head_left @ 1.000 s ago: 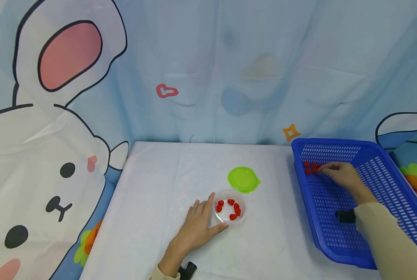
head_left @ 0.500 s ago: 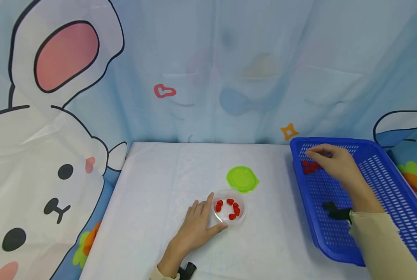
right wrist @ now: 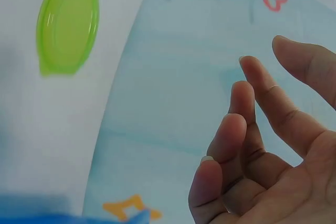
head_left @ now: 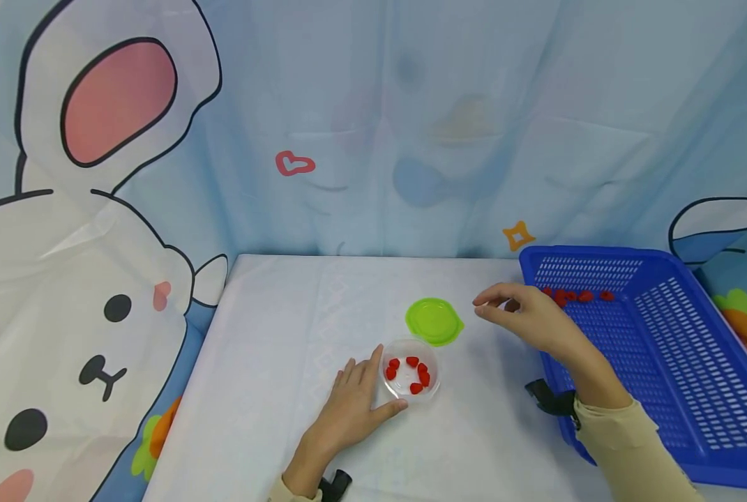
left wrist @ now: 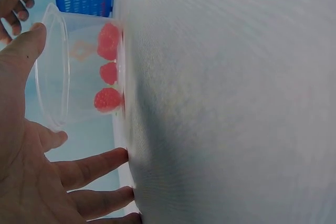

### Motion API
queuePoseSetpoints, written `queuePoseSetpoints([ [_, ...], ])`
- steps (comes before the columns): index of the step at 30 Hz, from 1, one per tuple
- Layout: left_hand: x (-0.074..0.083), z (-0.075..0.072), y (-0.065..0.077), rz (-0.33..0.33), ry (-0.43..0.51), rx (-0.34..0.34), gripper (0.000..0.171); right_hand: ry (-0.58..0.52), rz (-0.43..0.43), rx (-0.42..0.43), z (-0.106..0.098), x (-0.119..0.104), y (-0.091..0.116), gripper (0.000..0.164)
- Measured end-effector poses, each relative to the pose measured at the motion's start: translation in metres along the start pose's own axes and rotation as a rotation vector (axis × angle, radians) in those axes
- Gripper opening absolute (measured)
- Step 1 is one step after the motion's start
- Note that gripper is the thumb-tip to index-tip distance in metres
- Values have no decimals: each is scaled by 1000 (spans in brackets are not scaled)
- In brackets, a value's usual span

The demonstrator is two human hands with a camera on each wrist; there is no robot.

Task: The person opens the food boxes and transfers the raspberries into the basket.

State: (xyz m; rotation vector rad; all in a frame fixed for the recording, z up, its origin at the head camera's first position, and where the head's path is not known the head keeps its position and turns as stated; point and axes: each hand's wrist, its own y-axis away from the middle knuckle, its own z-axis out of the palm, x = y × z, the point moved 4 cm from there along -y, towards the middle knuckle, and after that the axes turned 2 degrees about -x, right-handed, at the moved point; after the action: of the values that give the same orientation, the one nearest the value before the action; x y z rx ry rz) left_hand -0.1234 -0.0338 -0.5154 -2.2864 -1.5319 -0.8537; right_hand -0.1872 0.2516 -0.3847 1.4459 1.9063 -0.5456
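A clear plastic cup (head_left: 436, 380) with several red raspberries (head_left: 425, 377) at its bottom stands on the white table. My left hand (head_left: 350, 410) is beside it, thumb and index finger spread straight along its near and left sides. In the left wrist view these touch or nearly touch the cup's rim (left wrist: 65, 72), while the other fingertips reach the tabletop. Over the basket's left edge hovers my right hand (head_left: 530, 321), loosely bent. The right wrist view shows a gap between thumb and index finger, with nothing held. A green lid (head_left: 434, 321) lies just behind the cup.
A blue perforated basket (head_left: 655, 411) stands at the table's right, with several more raspberries (head_left: 585, 296) near its back left corner. Black wrist cameras are strapped on both sleeves. A printed blue curtain (head_left: 373, 104) hangs behind the table.
My right hand has risen from the raspberries in the basket and moved left past its rim, uncovering more of them. My left hand, the cup and the lid have stayed in place.
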Motion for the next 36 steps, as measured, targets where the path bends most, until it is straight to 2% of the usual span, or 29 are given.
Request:
queuePoseSetpoints([
  [8,-1,0,1,-4,-10,-3,100,-47,-87,-8,38,-12,-9,16],
  [14,-1,0,1,-4,-13,-4,102,-80,-110,-65,75,-4,-18,13],
  [20,-3,1,0,6,-23,-1,101,-168,-139,-124,105,10,-20,12],
  [30,-3,0,0,13,-33,5,100,-226,-240,-267,135,24,-30,8],
  [36,-1,-1,0,24,-36,8,99,-147,-275,-339,146,22,-33,15],
])
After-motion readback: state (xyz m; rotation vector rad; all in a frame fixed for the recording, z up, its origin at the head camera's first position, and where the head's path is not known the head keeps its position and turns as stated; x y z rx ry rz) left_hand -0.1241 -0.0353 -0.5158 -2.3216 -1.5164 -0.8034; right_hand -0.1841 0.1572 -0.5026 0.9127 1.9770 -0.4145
